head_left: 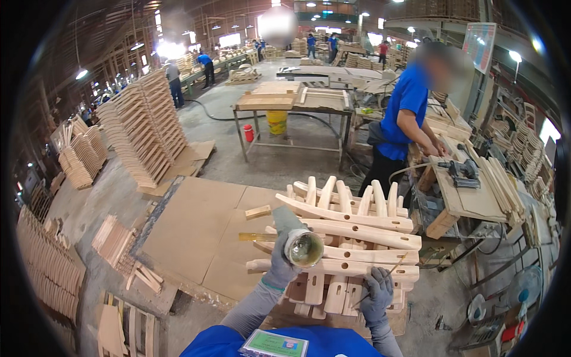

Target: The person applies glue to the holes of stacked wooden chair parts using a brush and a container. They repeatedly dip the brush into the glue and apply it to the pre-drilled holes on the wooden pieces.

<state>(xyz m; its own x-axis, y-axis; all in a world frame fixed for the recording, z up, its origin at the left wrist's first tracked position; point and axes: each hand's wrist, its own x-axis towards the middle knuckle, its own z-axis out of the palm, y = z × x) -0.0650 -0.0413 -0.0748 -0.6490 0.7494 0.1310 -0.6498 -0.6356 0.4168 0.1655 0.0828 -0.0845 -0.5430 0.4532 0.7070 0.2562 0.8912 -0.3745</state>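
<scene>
My left hand [278,272], in a grey glove, is closed around a small open cup [294,257] with a pale greenish, glue-like substance inside. A grey-green flap [288,219] sticks up beside the cup; I cannot tell whether it belongs to it. My gloved right hand [376,297] pinches a thin stick [397,264] slanting up over the wood; its tip is too small to make out. Under and beyond both hands lies a stack of curved wooden chair parts [380,239], several with round holes or slots in them.
The stack rests on a cardboard-covered table [202,232] with a loose wood block [258,212]. At right, a person in blue [409,98] works at a bench [470,199] holding a power tool [464,174]. Tall stacks of wooden parts [143,128] stand left; a metal-legged table [267,102] is ahead.
</scene>
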